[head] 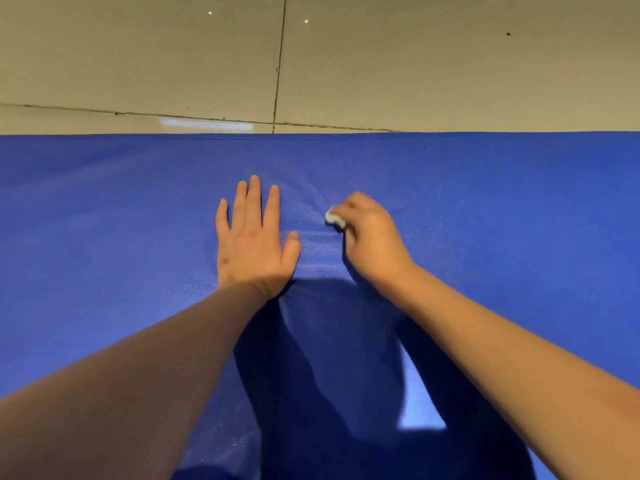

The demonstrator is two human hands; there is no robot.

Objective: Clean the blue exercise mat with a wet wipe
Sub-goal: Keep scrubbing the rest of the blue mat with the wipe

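The blue exercise mat [485, 202] lies flat on a pale tiled floor [138, 64], and its far edge runs straight across the view just below a grout line. Its surface looks finely textured with a slight sheen. Shallow creases between the 2 hands suggest a soft, pliable sheet that would bunch or creep under a sideways rub rather than stay stiff. The left hand [254, 237] rests palm down on the mat, fingers straight and spread a little, probably to pin it in place. Just beside it, the right hand [367, 233] has its fingers curled around the wet wipe [335, 219]. The wipe is a small white wad showing past the fingertips and touching the mat. It looks light, limp and crumpled, and is likely damp and slippery, so a firm fingertip pinch with downward pressure suits it better than a loose grip. Opened out, it would probably cover more of the surface per stroke. The mat is best held by pressing on it close to the rubbed spot, as the flat hand is placed now. No brand, label or writing can be read on the mat, the wipe or the floor.
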